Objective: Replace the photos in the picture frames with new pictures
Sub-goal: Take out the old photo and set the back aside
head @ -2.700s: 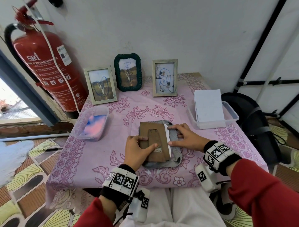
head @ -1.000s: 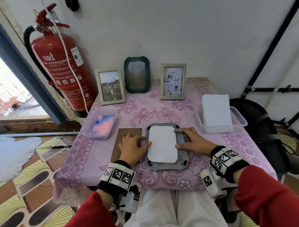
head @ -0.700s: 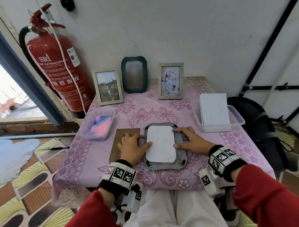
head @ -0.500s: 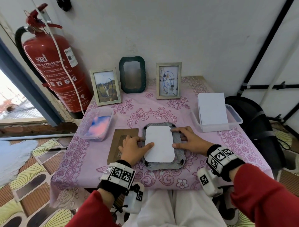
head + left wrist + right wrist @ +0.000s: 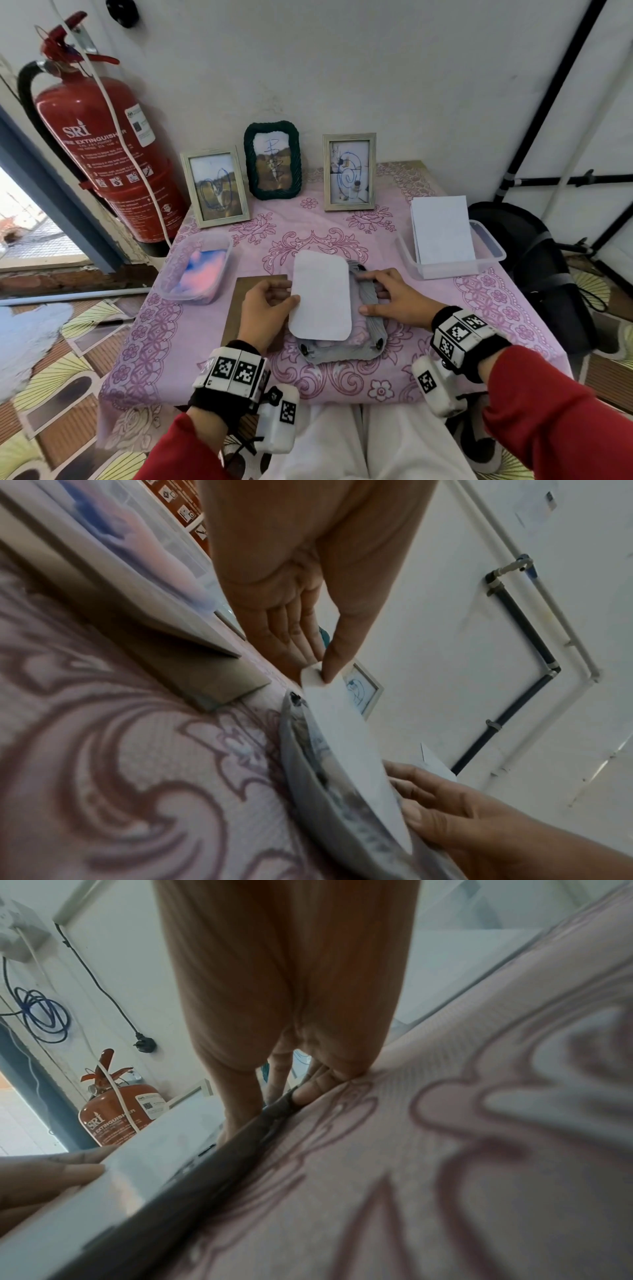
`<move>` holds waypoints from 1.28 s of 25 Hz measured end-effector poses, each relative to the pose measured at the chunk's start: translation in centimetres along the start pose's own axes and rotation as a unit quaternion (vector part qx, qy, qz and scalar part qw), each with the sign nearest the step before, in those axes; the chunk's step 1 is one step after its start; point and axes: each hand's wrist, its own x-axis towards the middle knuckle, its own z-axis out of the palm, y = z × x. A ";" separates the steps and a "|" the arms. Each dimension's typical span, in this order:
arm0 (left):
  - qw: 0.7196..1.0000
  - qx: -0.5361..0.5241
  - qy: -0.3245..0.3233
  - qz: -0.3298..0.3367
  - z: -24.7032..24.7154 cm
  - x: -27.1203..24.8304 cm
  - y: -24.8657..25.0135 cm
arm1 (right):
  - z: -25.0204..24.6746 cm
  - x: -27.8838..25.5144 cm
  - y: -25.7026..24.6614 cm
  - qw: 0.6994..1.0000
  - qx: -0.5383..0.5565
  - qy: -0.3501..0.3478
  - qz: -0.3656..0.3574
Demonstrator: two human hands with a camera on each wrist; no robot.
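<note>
A grey picture frame (image 5: 374, 330) lies face down on the pink tablecloth (image 5: 479, 308) in front of me. My left hand (image 5: 269, 305) pinches the left edge of a white-backed photo (image 5: 322, 294) between thumb and fingers. It holds the photo tilted up off the frame (image 5: 308, 772). The same pinch shows in the left wrist view, thumb on the photo (image 5: 346, 739). My right hand (image 5: 390, 301) rests with spread fingers on the frame's right side (image 5: 205, 1172). The brown backing board (image 5: 239, 308) lies flat left of the frame, partly under my left hand.
Three framed pictures stand against the wall: a pale one (image 5: 215, 188), a dark green one (image 5: 273, 159), and another pale one (image 5: 349, 171). A clear tub of pink-blue photos (image 5: 195, 267) sits left, and a tub of white sheets (image 5: 445, 240) sits right. A fire extinguisher (image 5: 99, 150) hangs at left.
The backing board came off the frame and now lies to its left. The photo, flat in the frame half a second ago, is now lifted by my left hand.
</note>
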 end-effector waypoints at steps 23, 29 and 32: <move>0.986 -0.145 -0.081 -0.018 6.7 0.8 2.8 | -10.1 -4.1 0.5 0.936 -0.312 0.158 0.029; 0.985 -0.137 -0.100 -0.034 10.2 0.6 3.3 | -10.1 -4.4 2.1 0.941 -0.255 0.222 -0.005; 0.983 -0.139 -0.112 -0.049 12.1 0.2 3.8 | -10.5 -4.9 2.6 0.944 -0.219 0.244 -0.022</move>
